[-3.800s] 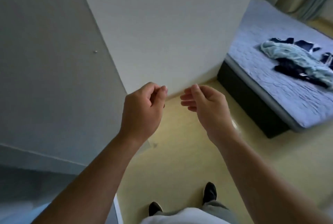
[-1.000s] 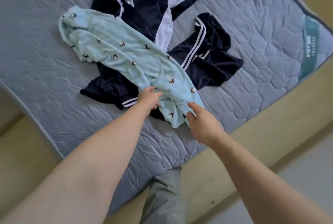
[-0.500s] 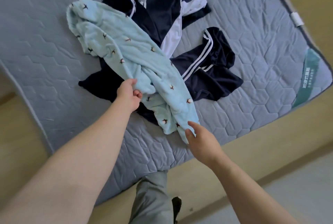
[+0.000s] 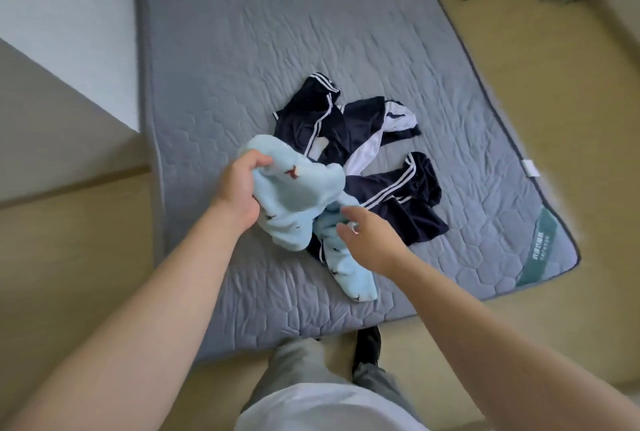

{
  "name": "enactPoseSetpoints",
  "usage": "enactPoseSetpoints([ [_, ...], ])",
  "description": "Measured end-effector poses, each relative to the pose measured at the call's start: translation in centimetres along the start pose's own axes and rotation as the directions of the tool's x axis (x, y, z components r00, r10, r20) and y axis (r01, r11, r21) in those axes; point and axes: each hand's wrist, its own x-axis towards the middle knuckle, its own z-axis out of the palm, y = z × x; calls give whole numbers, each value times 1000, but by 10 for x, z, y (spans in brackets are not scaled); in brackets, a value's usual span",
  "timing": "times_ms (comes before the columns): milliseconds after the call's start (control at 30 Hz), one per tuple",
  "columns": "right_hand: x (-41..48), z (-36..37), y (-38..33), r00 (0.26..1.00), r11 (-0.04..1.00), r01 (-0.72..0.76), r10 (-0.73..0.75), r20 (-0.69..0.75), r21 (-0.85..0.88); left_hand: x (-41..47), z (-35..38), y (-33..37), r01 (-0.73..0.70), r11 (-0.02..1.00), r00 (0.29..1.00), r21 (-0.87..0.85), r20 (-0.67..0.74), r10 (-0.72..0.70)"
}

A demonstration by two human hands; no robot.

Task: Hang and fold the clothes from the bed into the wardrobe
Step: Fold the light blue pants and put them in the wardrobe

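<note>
My left hand (image 4: 239, 188) grips the light blue fleece garment (image 4: 294, 202), fingertips buried in the bunched cloth where I can't see them. My right hand (image 4: 370, 238) is slack, its fingers loosely spread over the fleece's lower fold; I can't tell whether they touch it. The fleece hides part of the navy striped clothes (image 4: 415, 212) beneath it. Everything lies toward the near half of the grey quilted mattress (image 4: 242, 32). My black shoe (image 4: 367, 344) shows at its near edge. The far corners are blurred.
</note>
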Motion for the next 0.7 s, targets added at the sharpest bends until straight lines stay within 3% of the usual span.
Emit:
enactPoseSetpoints([
  [233,-40,-6,-35,982,981,186,-187,-19,-52,-116,-11,42,-174,967,975,-185,106,196],
  [433,-47,-23,-53,987,991,133,-135,-92,-30,-165,-35,84,-223,902,916,-368,236,323],
  [533,-51,-24,-70,974,971,221,-216,64,-94,-186,-49,98,-234,888,869,-395,324,373],
  [633,-61,-4,-89,913,916,374,-336,232,-147,-206,-58,108,-195,903,838,-384,413,357],
  [700,-65,15,-100,878,861,462,-410,245,-214,-218,-65,111,-140,917,825,-374,467,317],
])
